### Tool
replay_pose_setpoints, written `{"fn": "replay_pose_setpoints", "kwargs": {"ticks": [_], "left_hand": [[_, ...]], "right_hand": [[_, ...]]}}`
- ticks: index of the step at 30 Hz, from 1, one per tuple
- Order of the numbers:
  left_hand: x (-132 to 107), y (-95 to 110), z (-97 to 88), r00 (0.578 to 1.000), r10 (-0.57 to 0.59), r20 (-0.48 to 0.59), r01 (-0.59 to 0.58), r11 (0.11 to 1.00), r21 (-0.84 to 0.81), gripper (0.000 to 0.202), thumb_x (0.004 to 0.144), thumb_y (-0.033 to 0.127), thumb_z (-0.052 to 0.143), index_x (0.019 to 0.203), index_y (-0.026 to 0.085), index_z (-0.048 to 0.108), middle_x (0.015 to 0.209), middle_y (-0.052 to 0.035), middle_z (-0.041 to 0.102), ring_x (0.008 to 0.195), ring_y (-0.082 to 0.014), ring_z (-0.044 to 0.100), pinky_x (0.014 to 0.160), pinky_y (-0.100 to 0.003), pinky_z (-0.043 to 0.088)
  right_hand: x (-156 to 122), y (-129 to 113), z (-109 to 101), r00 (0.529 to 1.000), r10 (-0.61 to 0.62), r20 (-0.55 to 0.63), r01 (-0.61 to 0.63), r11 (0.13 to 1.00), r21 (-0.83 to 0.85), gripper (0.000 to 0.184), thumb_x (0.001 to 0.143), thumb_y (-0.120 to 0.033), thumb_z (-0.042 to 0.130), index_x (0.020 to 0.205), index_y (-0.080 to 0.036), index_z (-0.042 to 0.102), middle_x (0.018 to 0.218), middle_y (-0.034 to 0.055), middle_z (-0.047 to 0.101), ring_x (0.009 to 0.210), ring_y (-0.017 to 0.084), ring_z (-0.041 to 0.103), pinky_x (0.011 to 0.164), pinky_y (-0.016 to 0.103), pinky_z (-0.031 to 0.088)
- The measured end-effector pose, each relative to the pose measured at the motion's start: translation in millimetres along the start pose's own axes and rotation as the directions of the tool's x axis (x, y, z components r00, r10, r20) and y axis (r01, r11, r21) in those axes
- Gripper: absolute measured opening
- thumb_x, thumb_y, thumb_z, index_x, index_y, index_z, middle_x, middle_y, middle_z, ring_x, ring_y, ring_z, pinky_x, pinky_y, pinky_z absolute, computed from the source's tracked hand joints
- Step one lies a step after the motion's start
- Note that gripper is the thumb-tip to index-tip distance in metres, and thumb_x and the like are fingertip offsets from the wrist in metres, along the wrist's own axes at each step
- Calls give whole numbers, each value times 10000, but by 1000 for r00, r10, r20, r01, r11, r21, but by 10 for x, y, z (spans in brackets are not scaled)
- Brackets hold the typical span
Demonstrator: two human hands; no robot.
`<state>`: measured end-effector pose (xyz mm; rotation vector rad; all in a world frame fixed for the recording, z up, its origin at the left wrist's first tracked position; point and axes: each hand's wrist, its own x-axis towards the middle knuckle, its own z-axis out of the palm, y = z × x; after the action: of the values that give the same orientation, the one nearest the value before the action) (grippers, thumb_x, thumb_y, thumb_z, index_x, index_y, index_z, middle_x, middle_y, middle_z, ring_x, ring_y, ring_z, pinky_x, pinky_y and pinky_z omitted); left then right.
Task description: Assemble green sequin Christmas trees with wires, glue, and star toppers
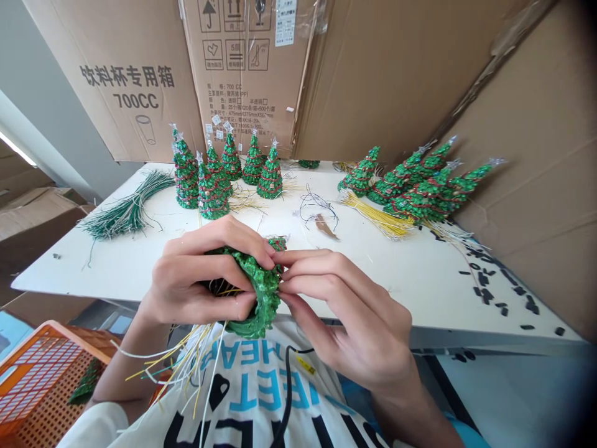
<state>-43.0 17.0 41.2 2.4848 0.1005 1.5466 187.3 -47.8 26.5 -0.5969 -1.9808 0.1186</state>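
One green tree, rim in left hand, grip closed on it; side against right hand, hold unclear.

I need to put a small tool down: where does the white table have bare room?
The white table has two mostly bare patches: one between the green wires and the left hand, another between the right hand and the scattered black pieces, in front of the yellow wires. The back is crowded with small trees.

Green tree (red-flecked); yellow, white wires; orange basket
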Motion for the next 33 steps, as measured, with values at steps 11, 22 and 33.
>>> {"fn": "replay_pose_setpoints", "kwargs": {"ticks": [11,22,33], "left_hand": [[25,45,-15,1000,-21,21,22,999,-48,243,955,275,865,791,222,693,995,-75,820,949,-234,820,872,-404,730],[-22,105,-30,988,-144,62,146,989,-30,207,926,110,813,797,208,684,1067,-94,809,1027,-244,799,902,-419,700],[-31,257,118,957,-230,-178,281,889,362,208,903,56,799,811,203,685,1144,-66,807,1059,-218,793,946,-403,669]], "right_hand": [[-2,-94,31,1000,-1,-17,0,999,-38,241,989,7,717,1151,-172,719,1131,126,791,1192,282,796,983,400,706],[34,44,18,999,32,35,-34,998,47,229,983,6,726,1115,-180,716,1083,104,757,1179,258,782,997,371,668],[-9,94,261,896,443,-46,-397,842,365,282,1067,-361,723,1330,-261,713,1289,91,737,1230,262,746,1012,418,703]]}}
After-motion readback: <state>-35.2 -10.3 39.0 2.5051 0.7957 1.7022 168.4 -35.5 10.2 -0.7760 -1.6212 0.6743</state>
